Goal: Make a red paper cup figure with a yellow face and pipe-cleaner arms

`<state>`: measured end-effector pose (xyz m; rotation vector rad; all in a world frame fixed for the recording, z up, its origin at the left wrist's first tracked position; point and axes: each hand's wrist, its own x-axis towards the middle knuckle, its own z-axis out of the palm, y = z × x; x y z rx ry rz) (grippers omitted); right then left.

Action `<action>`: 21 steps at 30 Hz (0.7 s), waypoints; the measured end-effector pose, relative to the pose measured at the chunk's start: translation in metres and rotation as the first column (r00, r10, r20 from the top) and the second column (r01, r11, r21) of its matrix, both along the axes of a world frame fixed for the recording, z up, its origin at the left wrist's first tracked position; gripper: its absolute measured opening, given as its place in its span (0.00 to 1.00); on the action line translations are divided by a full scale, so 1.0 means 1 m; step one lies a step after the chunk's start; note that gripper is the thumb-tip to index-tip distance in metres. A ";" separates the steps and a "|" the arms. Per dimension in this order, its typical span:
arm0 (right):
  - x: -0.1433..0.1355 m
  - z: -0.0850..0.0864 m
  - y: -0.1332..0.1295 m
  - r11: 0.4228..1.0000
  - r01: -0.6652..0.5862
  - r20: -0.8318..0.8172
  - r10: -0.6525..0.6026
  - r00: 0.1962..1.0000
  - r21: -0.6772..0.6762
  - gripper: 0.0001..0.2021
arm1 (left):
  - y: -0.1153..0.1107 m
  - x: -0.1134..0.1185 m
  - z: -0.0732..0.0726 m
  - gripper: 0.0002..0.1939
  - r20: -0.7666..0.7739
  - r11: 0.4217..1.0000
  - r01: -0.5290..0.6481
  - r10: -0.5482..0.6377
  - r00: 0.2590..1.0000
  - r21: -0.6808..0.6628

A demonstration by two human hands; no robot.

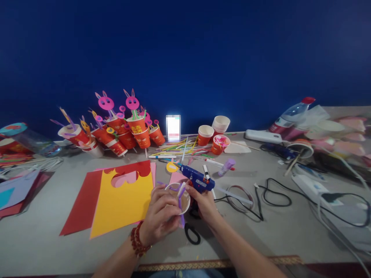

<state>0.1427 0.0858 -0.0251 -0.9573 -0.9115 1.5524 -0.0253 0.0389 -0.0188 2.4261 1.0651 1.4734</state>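
Both hands are down at the near edge of the table (261, 235), close together. The left hand (159, 217), w/ a red bead bracelet (136, 242) on its wrist, curls around a white paper cup (181, 200), fingers wrapped on its side and the open mouth tipped up toward the viewer. A purple straw (180, 197) lies across the cup's rim, pinched against it. The right hand (204, 202) is closed on the handle of a blue glue gun (198, 180), which sits just above the cup w/ its nozzle pointing away-left. Black scissors (191, 233) lie on the table just below the hands, partly under them.

Just left of the hands: a yellow sheet (121, 204) w/ a shape cut from its top edge, lying over a red sheet (82, 204); a bit of pink paper shows thru the cutout. Behind the gun, a scatter of coloured straws and pens (179, 148), a purple glue stick (227, 166), and some orange cups (205, 134) plus a white stack. Far left at the back stands a cluster of finished orange cups w/ pink bunny heads (118, 127) on sticks. To the right, black cables (275, 197) loop across the table toward a white power strip (307, 184), and a plastic bottle (290, 114) lies tilted near the far right clutter. Blue wall (185, 50) behind.
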 end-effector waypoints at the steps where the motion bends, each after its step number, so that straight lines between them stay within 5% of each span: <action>1: 0.000 0.001 0.000 1.000 0.004 0.003 -0.004 1.000 -0.002 0.15 | 0.000 0.000 0.000 0.06 0.003 1.000 0.001 -0.001 1.000 0.001; 21: -0.001 -0.003 0.000 1.000 0.018 0.004 -0.018 1.000 -0.013 0.16 | 0.000 0.001 0.000 0.09 0.005 1.000 0.015 -0.015 1.000 0.012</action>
